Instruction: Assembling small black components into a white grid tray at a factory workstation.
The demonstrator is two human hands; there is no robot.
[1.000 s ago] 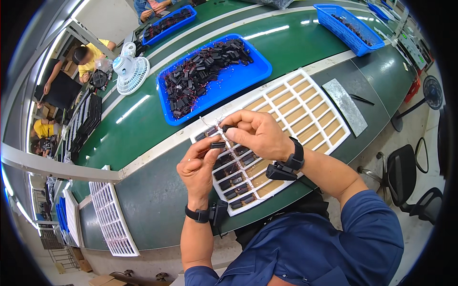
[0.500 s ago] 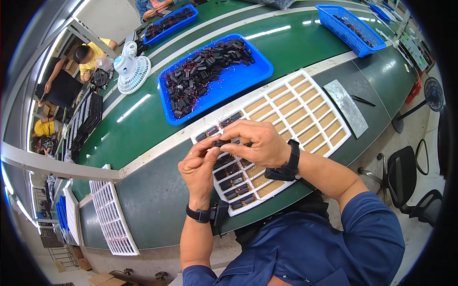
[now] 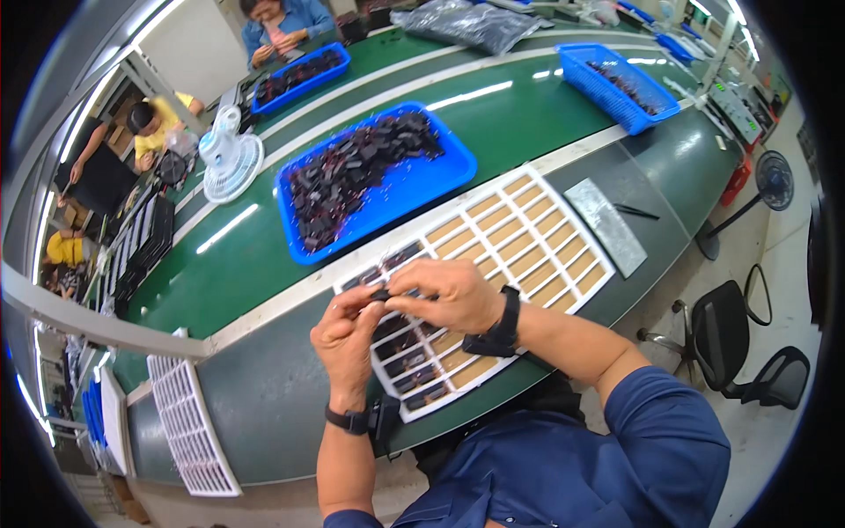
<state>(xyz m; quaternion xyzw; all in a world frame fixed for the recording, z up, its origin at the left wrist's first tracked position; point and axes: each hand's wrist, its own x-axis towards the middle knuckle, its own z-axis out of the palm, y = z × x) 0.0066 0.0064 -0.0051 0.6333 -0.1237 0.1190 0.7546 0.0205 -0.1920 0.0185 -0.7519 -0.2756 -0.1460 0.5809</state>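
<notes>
Over the white divided tray, my two hands meet fingertip to fingertip on a small black block-shaped part. My left hand pinches it from the left. From the right, my right hand grips it between thumb and fingers, which cover much of it. Similar black parts with thin wires fill cells at the tray's left side. Cells further right show a tan bottom. Beyond my hands, a blue tray holds a heap of black parts with reddish wires.
A grey metal plate and black tweezers lie right of the divided tray. Another white divided tray is at the left. A white fan and a blue basket stand farther off. Other people sit across the bench.
The whole view has shifted, bringing more of the far bench into sight. Both hands stay pinched together on the black part, with a slight change in finger position.
</notes>
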